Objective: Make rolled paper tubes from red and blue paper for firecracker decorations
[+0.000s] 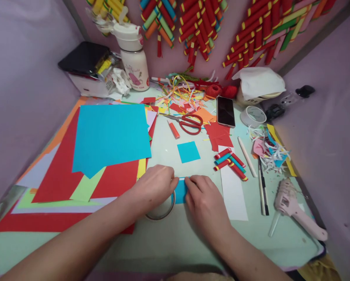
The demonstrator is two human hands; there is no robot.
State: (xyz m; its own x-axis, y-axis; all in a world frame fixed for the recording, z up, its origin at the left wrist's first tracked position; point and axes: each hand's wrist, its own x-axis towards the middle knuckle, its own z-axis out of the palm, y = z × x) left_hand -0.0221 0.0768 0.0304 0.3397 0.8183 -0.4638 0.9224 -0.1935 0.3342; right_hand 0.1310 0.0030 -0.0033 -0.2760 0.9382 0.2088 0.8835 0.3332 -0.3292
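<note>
Between my two hands lies a small blue paper square [180,193], with a thin white strip [182,178] along its far edge. My left hand [157,183] is closed, its thumb and fingertips at the far left corner of that square. My right hand [206,195] has curled fingers pressed on the far right corner and right side. A ring-shaped tape roll [166,216] lies under my left hand and wrist, partly hidden. Another blue paper square [188,152] rests flat just beyond my hands. What exactly each fingertip grips is too small to make out.
Stacked coloured paper sheets [113,134] cover the left side. Scissors [189,123], a red paper roll [174,130], joined paper rolls [230,163], a white paper strip [235,199] and a glue gun [295,210] lie around. A bottle [135,64] and phone [225,112] are at the back.
</note>
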